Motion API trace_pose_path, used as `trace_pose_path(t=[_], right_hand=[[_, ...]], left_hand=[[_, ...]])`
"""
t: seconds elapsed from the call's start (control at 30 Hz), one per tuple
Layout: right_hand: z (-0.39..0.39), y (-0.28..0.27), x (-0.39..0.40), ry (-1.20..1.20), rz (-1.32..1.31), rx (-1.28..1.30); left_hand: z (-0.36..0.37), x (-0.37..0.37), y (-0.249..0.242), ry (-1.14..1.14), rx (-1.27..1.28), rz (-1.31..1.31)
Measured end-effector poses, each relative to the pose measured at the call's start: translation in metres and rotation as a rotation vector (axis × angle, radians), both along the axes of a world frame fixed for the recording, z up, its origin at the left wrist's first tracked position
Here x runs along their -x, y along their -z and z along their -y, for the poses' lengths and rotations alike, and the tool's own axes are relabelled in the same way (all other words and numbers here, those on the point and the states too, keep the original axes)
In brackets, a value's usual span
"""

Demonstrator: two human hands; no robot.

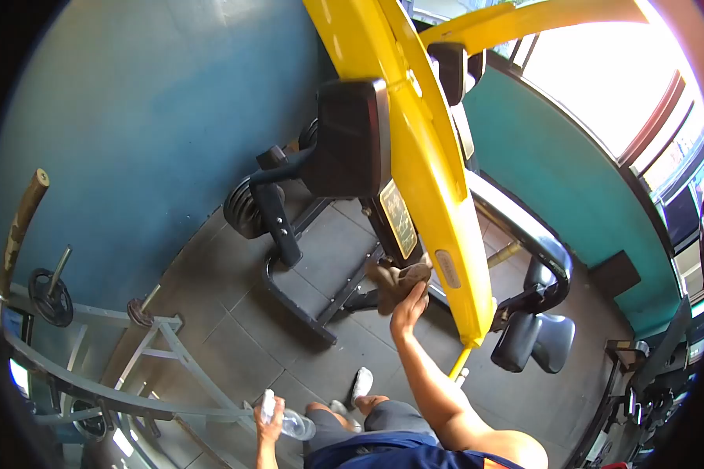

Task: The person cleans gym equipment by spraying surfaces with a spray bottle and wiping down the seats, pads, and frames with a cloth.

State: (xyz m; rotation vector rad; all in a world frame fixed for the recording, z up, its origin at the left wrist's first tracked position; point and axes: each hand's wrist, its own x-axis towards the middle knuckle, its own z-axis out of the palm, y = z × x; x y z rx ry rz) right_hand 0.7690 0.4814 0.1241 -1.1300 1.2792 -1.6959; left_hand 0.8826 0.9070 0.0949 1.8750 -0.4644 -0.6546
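Head view: your right hand pinches a brown cloth against the yellow machine frame; your left hand grips a clear bottle.

Left forearm cut off below
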Motion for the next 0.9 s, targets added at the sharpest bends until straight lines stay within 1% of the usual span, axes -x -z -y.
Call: trace_pose_path(t=[0.03, 0.07, 0.1, 0.13, 0.2, 0.23, 0.27, 0.3, 0.33, 0.37, 0.4, 0.43, 0.47, 0.5, 0.57, 0.6, 0.63, 0.67, 0.7, 0.73, 0.8, 0.83, 0.87, 0.9], right_hand=[[-0.022, -0.040, 0.001, -0.078, 0.084, -0.011], [-0.030, -0.098, -0.008, -0.121, 0.235, -0.055], [-0.030, -0.126, -0.011, -0.249, 0.195, -0.077], [-0.014, -0.120, -0.023, -0.292, -0.056, 0.023], [0.011, -0.237, -0.073, -0.119, -0.640, 0.697], [0.035, -0.252, -0.093, -0.271, -0.866, 0.653], [0.057, -0.286, -0.113, -0.101, -0.963, 0.825], [0.074, -0.316, -0.121, -0.074, -0.958, 0.846], [0.074, -0.324, -0.122, -0.146, -0.850, 0.775], [0.068, -0.327, -0.122, -0.212, -0.742, 0.707], [0.066, -0.307, -0.123, -0.090, -0.835, 0.753], [0.064, -0.274, -0.121, 0.041, -0.926, 0.790], [0.056, -0.248, -0.112, 0.071, -0.970, 0.835], [0.057, -0.240, -0.112, 0.111, -1.010, 0.886], [0.077, -0.287, -0.124, -0.082, -0.937, 0.805], [0.074, -0.311, -0.126, -0.185, -0.908, 0.735], [0.079, -0.358, -0.139, -0.409, -0.686, 0.617], [0.080, -0.419, -0.151, -0.498, -0.865, 0.210], [0.108, -0.426, -0.166, -0.298, -0.965, 0.565], [0.121, -0.435, -0.173, -0.278, -0.991, 0.622], [0.137, -0.444, -0.178, -0.237, -1.043, 0.721], [0.138, -0.440, -0.176, -0.217, -1.069, 0.756], [0.132, -0.440, -0.149, -0.509, -0.882, 0.645], [0.137, -0.415, -0.131, -0.516, -0.813, 0.688]], left_hand=[[0.014, -0.006, -0.007, -0.030, 0.002, 0.071], [0.028, -0.012, -0.021, -0.023, 0.004, 0.100], [0.044, -0.019, -0.034, -0.016, 0.007, 0.130], [0.055, -0.023, -0.041, -0.019, 0.039, 0.132], [0.073, -0.035, -0.050, -0.040, 0.107, 0.158], [0.079, -0.041, -0.060, -0.036, 0.132, 0.145], [0.086, -0.046, -0.070, -0.027, 0.157, 0.134], [0.091, -0.053, -0.077, -0.018, 0.186, 0.123], [0.089, -0.064, -0.068, -0.015, 0.165, 0.125], [0.090, -0.075, -0.057, -0.035, 0.217, 0.119], [0.093, -0.086, -0.061, -0.032, 0.222, 0.078], [0.095, -0.094, -0.071, -0.021, 0.224, 0.037], [0.101, -0.105, -0.076, -0.003, 0.280, 0.094], [0.101, -0.120, -0.082, 0.047, 0.244, 0.031], [0.109, -0.156, -0.059, 0.085, 0.331, 0.055], [0.117, -0.175, -0.065, 0.106, 0.314, 0.053], [0.126, -0.193, -0.072, 0.127, 0.298, 0.052], [0.135, -0.213, -0.079, 0.163, 0.297, 0.029], [0.142, -0.230, -0.082, 0.198, 0.293, 0.000], [0.155, -0.251, -0.077, 0.265, 0.349, 0.041], [0.177, -0.275, -0.113, 0.350, 0.359, 0.076], [0.187, -0.287, -0.132, 0.399, 0.353, 0.093], [0.195, -0.296, -0.141, 0.423, 0.363, 0.096], [0.200, -0.307, -0.137, 0.422, 0.387, 0.090]])
